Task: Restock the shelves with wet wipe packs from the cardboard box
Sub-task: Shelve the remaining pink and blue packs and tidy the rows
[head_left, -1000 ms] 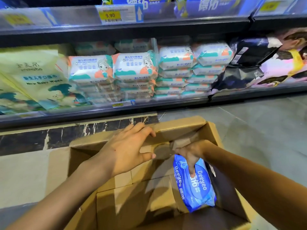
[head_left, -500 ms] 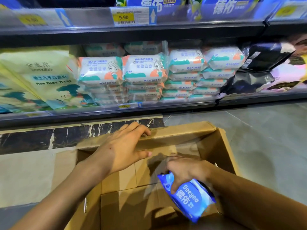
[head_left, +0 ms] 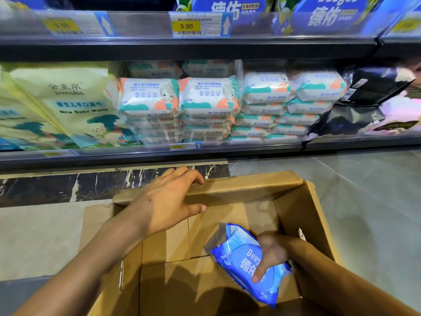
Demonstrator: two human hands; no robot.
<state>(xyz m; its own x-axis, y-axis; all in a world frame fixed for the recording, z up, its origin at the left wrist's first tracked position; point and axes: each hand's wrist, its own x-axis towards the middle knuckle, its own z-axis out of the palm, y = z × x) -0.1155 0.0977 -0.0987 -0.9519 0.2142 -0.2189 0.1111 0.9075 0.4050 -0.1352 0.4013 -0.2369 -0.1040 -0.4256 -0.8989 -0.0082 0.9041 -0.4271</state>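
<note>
While a dark metal shelf unit (head_left: 273, 45) fills the upper half of the view, a grey tiled floor (head_left: 364, 201) spreads below it to the right, and a strip of black marble with white veins (head_left: 68, 188) runs along the foot of the shelves. An open brown cardboard box (head_left: 303, 215) stands on the floor just in front of that strip, with its flaps folded outward.

On the lower shelf, tall pale yellow bags of baby wipes (head_left: 75, 99) lean at the left. Stacks of white wipe packs with teal and orange print (head_left: 209, 96) sit in the middle, and glossy black packages (head_left: 373, 87) lie at the right. Blue packages show on the shelf above.

The left hand (head_left: 164, 201) rests on the far flap of the box. Its fingers stretch across the cardboard, only the tips bending over the flap's edge, and the thumb is spread apart over the inner wall.

The right hand (head_left: 273, 254), somewhat blurred, grips a soft blue plastic wet wipe pack with white lettering (head_left: 237, 258). Its fingers curl over the printed face. The pack is tilted within the box opening, near the right wall; whether it touches the bottom I cannot tell.

A yellow price label reading 9.90 (head_left: 186, 26) is clipped to the upper shelf rail.
</note>
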